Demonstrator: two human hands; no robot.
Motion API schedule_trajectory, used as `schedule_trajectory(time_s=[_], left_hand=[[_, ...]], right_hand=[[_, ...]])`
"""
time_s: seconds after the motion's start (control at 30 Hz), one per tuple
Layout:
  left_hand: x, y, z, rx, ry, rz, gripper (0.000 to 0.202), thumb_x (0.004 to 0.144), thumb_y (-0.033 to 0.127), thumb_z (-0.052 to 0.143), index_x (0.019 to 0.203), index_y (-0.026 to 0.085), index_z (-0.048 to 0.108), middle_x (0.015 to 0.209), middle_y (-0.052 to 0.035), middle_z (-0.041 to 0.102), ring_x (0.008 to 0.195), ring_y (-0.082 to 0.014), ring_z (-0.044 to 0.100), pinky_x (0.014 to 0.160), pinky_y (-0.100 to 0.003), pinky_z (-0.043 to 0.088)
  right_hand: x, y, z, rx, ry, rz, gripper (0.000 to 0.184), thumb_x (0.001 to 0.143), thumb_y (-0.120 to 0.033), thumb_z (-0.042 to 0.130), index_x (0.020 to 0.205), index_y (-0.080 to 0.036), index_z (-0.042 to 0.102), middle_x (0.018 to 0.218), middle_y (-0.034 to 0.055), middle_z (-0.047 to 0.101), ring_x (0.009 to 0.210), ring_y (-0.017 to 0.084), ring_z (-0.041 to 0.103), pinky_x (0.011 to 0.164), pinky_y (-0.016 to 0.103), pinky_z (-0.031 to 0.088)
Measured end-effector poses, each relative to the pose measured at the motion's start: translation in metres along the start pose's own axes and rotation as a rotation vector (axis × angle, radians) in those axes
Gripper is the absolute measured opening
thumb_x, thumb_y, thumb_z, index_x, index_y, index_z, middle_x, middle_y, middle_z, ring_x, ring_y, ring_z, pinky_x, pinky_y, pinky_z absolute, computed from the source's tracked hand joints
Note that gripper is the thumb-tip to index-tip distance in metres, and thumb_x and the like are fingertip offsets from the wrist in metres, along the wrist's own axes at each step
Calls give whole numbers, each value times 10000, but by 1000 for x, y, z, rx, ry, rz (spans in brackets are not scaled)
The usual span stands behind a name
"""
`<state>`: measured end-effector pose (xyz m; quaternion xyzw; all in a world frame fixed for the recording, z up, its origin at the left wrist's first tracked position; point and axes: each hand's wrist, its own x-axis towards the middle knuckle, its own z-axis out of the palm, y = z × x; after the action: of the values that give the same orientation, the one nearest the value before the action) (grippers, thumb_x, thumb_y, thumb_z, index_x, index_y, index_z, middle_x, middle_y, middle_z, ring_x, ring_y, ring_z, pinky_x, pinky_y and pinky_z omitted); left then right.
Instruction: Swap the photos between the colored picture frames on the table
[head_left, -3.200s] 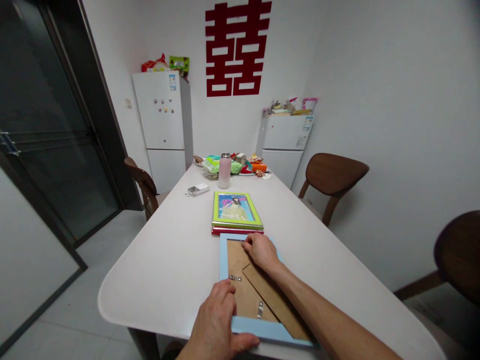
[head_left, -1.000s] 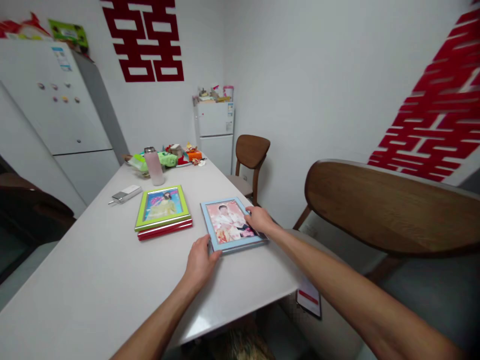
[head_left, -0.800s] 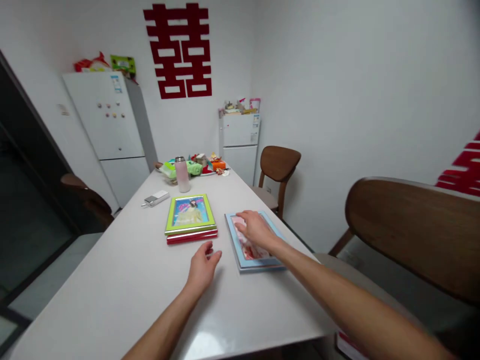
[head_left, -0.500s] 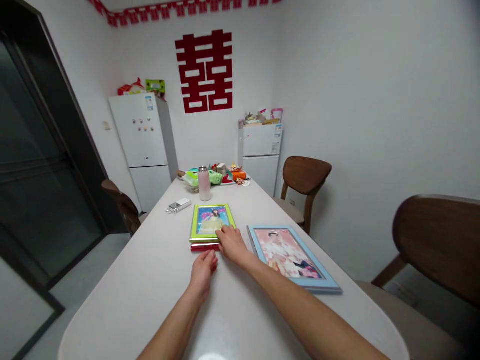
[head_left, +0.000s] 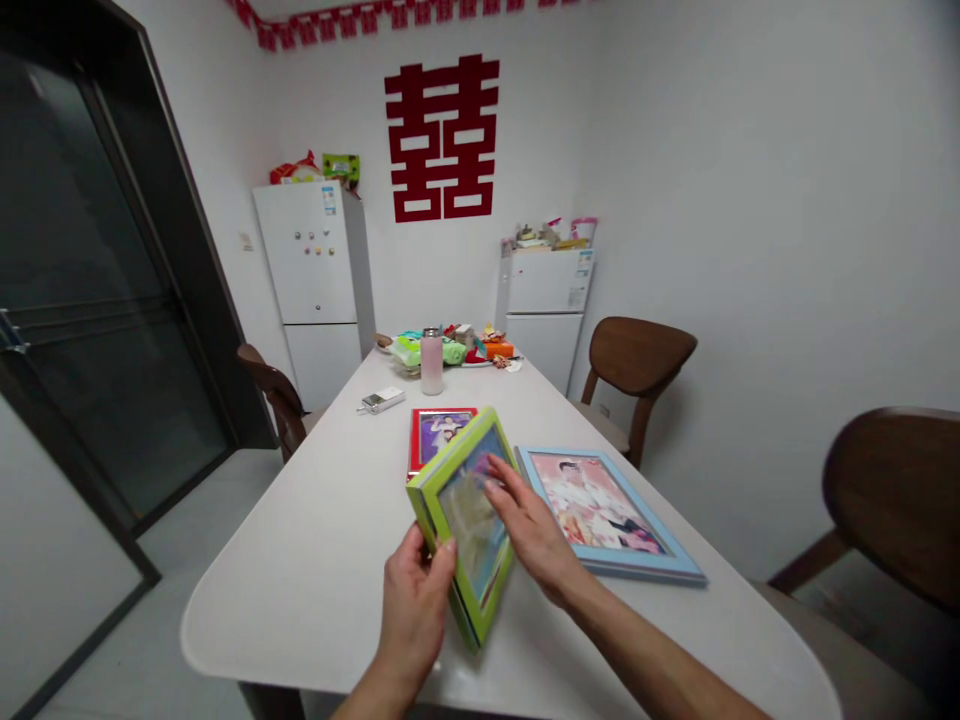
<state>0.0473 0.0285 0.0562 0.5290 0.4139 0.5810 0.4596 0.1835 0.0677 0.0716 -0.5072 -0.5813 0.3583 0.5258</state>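
A lime-green picture frame (head_left: 474,540) is raised off the table and tilted up on edge. My left hand (head_left: 416,600) grips its lower left edge, thumb on the front side. Over the front of the green frame, my right hand (head_left: 534,535) has its fingers stretched out, close to or touching the glass; contact is hard to tell. Behind it a red picture frame (head_left: 414,445) lies flat on the table, partly hidden by the green one. To the right lies a larger light-blue picture frame (head_left: 600,505), flat and face up.
The white table (head_left: 300,560) has rounded corners. Farther back stand a pink bottle (head_left: 431,362), a small white device (head_left: 383,400) and a pile of packets (head_left: 454,352). Wooden chairs stand on both sides, including a right-hand chair (head_left: 641,350). Two white fridges stand behind.
The green frame has been lifted off the red frame, brought nearer and tilted up. My left hand has closed on its edge. The view has shifted slightly left.
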Motion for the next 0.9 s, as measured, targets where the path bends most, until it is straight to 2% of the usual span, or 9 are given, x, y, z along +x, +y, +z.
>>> schedule_trajectory(time_s=[0.07,0.17,0.23,0.27,0.37,0.5,0.7,0.8,0.9], left_hand=[[-16,12,-5,294,-120,190,278,744,201,472,1014,161,526,900,-49,629,767,-168,582,675,-264,476],[-33,16,-12,607,-267,579,437,686,120,462,1120,169,453,1045,-97,585,907,-205,554,761,-319,468],[-39,11,-15,760,-356,774,484,660,121,470,1142,157,435,1092,-125,563,956,-230,537,806,-361,453],[-40,7,-16,831,-401,819,478,657,136,480,1134,150,447,1088,-130,567,950,-239,542,807,-371,455],[-43,-8,-15,984,-504,807,431,662,187,507,1091,144,497,1072,-118,583,954,-249,545,810,-362,465],[-44,-26,-11,1054,-559,750,393,699,219,504,1086,147,504,1106,-110,564,1030,-241,504,848,-346,446],[-42,-35,-9,1116,-656,678,362,742,220,494,1098,153,487,1147,-103,532,1065,-231,475,864,-328,432],[-40,-37,-8,1137,-652,661,352,754,232,495,1094,141,485,1153,-102,525,1074,-232,465,865,-329,431],[-39,-40,-6,1164,-667,665,320,770,245,485,1074,144,494,1142,-91,538,1066,-221,474,861,-326,436]], right_hand=[[-14,-12,-8,211,4,88,595,722,-517,412,1242,-245,320,1228,81,434,1070,211,445,796,348,417],[-35,-20,-22,451,-52,173,609,733,-537,378,1269,-277,253,1177,73,491,978,203,522,700,324,456],[-43,-17,-29,491,-76,254,636,720,-499,431,1276,-250,246,1087,82,558,899,204,564,679,326,459],[-45,-13,-31,473,-82,297,664,698,-462,481,1276,-228,253,1029,86,590,857,206,580,674,331,458],[-44,5,-32,336,-108,343,704,617,-324,576,1253,-170,314,867,78,647,736,209,604,654,336,457],[-37,31,-30,-10,-147,273,653,595,-215,504,1222,-114,354,825,73,651,682,193,599,622,303,453],[-34,54,-30,-617,-128,91,507,620,-196,448,1115,-94,485,983,123,604,837,203,568,759,291,409],[-33,58,-29,-786,-144,36,488,645,-206,442,1114,-80,488,997,130,587,912,209,535,813,287,378],[-32,58,-28,-891,-190,-4,406,669,-206,430,1042,-88,535,890,113,591,853,202,538,786,285,380]])
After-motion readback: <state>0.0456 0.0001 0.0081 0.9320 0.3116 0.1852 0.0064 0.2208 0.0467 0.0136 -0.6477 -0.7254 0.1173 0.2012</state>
